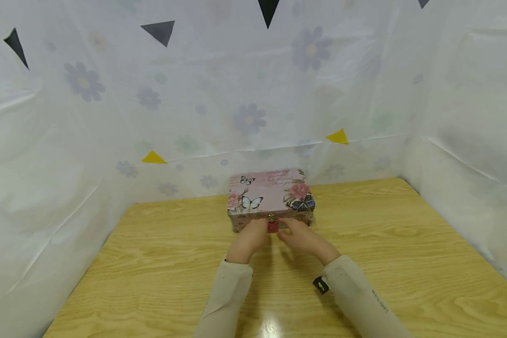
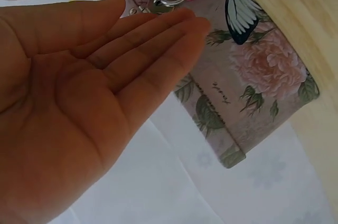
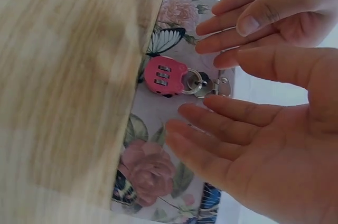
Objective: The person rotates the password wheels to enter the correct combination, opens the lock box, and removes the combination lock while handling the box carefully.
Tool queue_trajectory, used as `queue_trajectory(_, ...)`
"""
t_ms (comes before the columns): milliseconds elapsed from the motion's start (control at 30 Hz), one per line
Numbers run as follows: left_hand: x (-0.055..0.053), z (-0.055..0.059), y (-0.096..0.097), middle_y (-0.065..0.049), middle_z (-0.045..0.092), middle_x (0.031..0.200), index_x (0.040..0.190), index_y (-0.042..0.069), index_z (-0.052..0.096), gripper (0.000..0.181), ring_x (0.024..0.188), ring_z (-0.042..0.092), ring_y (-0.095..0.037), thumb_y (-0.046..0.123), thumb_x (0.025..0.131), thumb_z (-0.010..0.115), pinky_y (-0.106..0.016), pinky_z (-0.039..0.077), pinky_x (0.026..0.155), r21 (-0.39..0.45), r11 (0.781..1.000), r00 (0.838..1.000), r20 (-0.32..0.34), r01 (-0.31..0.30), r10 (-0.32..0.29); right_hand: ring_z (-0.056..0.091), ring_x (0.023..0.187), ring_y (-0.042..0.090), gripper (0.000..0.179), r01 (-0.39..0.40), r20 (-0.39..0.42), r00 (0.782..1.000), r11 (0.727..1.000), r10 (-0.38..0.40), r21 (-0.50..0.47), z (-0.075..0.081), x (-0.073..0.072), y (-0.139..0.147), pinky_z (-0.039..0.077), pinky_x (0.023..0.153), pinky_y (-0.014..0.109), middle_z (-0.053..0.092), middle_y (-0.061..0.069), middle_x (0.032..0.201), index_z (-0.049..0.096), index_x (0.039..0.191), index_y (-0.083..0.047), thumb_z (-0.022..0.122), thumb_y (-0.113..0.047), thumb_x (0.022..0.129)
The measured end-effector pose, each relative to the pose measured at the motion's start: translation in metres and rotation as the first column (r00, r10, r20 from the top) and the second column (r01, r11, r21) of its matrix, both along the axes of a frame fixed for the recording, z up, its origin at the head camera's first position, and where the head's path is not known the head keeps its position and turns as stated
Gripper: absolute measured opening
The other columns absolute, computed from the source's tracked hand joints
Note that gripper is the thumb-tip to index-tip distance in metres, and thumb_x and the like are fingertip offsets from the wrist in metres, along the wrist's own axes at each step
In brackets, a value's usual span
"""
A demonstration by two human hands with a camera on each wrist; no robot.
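Observation:
A pink decorated box (image 1: 268, 188), printed with roses and butterflies, stands closed at the back of the table. From its metal clasp (image 3: 208, 85) hangs a pinkish-red combination padlock (image 3: 165, 76) with three number dials, its shackle looped through the clasp. My left hand (image 1: 249, 239) is left of the padlock, its fingers extended toward the box front. On the other side, my right hand (image 3: 269, 129) reaches in with fingers almost straight. Neither hand holds anything. Whether any fingertips touch the box, I cannot tell.
The wood-grain table (image 1: 160, 272) runs under both forearms. White flowered sheeting (image 1: 253, 84) rises behind and at both sides, with black and yellow triangles on it. A small black object (image 1: 321, 285) hangs at the right sleeve cuff.

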State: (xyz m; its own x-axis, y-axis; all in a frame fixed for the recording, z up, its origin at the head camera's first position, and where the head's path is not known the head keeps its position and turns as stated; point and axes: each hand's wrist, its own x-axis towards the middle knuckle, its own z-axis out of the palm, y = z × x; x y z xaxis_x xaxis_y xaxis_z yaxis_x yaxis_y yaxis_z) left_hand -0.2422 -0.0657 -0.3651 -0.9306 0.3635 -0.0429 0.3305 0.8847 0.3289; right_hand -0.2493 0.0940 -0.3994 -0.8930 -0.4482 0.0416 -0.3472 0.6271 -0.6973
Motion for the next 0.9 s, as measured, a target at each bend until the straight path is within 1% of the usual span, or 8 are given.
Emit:
queue_trajectory(133, -0.004, -0.005, 0.001, -0.018, 0.067, 0.098, 0.105, -0.006, 0.061, 0.022, 0.084, 0.062, -0.022, -0.007, 0.083, 0.063, -0.037, 0.050, 0.071, -0.001, 1.000, 1.000, 0.018, 0.012, -0.012, 0.047, 0.124, 0.045, 0.045, -0.005, 0.001, 1.000, 1.000, 0.005, -0.023, -0.005, -0.003, 0.000, 0.038, 0.102, 0.054, 0.046, 0.030, 0.137, 0.041, 0.136, 0.014, 0.050, -0.007, 0.097)
queue_trajectory(233, -0.006, -0.009, 0.002, -0.019, 0.067, 0.101, 0.112, -0.007, 0.058, 0.028, 0.083, 0.060, -0.021, -0.007, 0.084, 0.062, -0.036, 0.049, 0.071, 0.011, 1.000, 0.999, 0.029, 0.014, -0.015, 0.047, 0.122, 0.047, 0.045, -0.008, -0.005, 1.000, 0.999, 0.008, -0.052, -0.009, -0.005, 0.000, 0.039, 0.101, 0.055, 0.045, 0.032, 0.137, 0.041, 0.135, 0.015, 0.050, -0.004, 0.096)
queue_trajectory(367, -0.009, -0.011, 0.001, -0.021, 0.066, 0.105, 0.117, -0.006, 0.055, 0.032, 0.086, 0.060, -0.022, -0.006, 0.086, 0.061, -0.037, 0.049, 0.073, 0.026, 1.000, 0.999, 0.047, 0.009, -0.010, 0.047, 0.122, 0.049, 0.045, -0.012, 0.020, 1.000, 0.996, 0.014, -0.092, -0.012, -0.007, 0.000, 0.038, 0.102, 0.055, 0.043, 0.033, 0.138, 0.039, 0.135, 0.016, 0.050, -0.003, 0.096)
queue_trajectory(500, -0.011, -0.013, 0.000, -0.021, 0.066, 0.104, 0.116, -0.006, 0.056, 0.030, 0.087, 0.061, -0.024, -0.005, 0.086, 0.061, -0.038, 0.049, 0.073, 0.026, 1.000, 0.998, 0.058, 0.007, -0.008, 0.046, 0.123, 0.049, 0.046, -0.017, 0.032, 0.999, 0.993, 0.021, -0.118, -0.015, -0.009, -0.002, 0.037, 0.103, 0.055, 0.042, 0.034, 0.138, 0.038, 0.136, 0.017, 0.050, -0.003, 0.096)
queue_trajectory(667, -0.011, -0.015, 0.000, -0.021, 0.066, 0.103, 0.110, -0.007, 0.059, 0.025, 0.092, 0.064, -0.028, -0.005, 0.085, 0.063, -0.040, 0.052, 0.077, 0.023, 1.000, 0.997, 0.072, 0.001, -0.003, 0.047, 0.122, 0.047, 0.046, -0.010, 0.053, 0.998, 0.990, 0.018, -0.143, -0.021, -0.010, -0.002, 0.038, 0.103, 0.054, 0.043, 0.034, 0.137, 0.038, 0.135, 0.017, 0.050, -0.003, 0.095)
queue_trajectory(767, -0.012, -0.018, -0.001, -0.021, 0.066, 0.104, 0.109, -0.007, 0.059, 0.025, 0.096, 0.064, -0.031, -0.006, 0.084, 0.063, -0.041, 0.052, 0.081, 0.030, 1.000, 0.997, 0.073, 0.000, -0.002, 0.048, 0.121, 0.048, 0.045, -0.017, 0.044, 0.999, 0.987, 0.025, -0.161, -0.022, -0.010, -0.002, 0.038, 0.102, 0.054, 0.044, 0.035, 0.135, 0.040, 0.133, 0.018, 0.051, -0.001, 0.095)
queue_trajectory(867, -0.015, -0.022, -0.003, -0.021, 0.066, 0.106, 0.110, -0.008, 0.059, 0.026, 0.100, 0.064, -0.033, -0.006, 0.084, 0.062, -0.042, 0.051, 0.084, 0.041, 0.999, 0.998, 0.066, 0.009, -0.012, 0.049, 0.120, 0.048, 0.043, -0.034, 0.012, 0.999, 0.985, 0.037, -0.171, -0.022, -0.011, -0.002, 0.039, 0.102, 0.054, 0.046, 0.036, 0.132, 0.042, 0.130, 0.021, 0.051, 0.001, 0.093)
queue_trajectory(900, -0.016, -0.023, -0.003, -0.021, 0.066, 0.106, 0.111, -0.008, 0.059, 0.027, 0.101, 0.063, -0.033, -0.006, 0.084, 0.062, -0.042, 0.051, 0.084, 0.043, 0.999, 0.998, 0.068, 0.012, -0.015, 0.048, 0.121, 0.048, 0.043, -0.031, 0.020, 0.999, 0.984, 0.035, -0.176, -0.022, -0.011, -0.002, 0.038, 0.102, 0.054, 0.046, 0.036, 0.132, 0.042, 0.130, 0.020, 0.051, 0.000, 0.093)
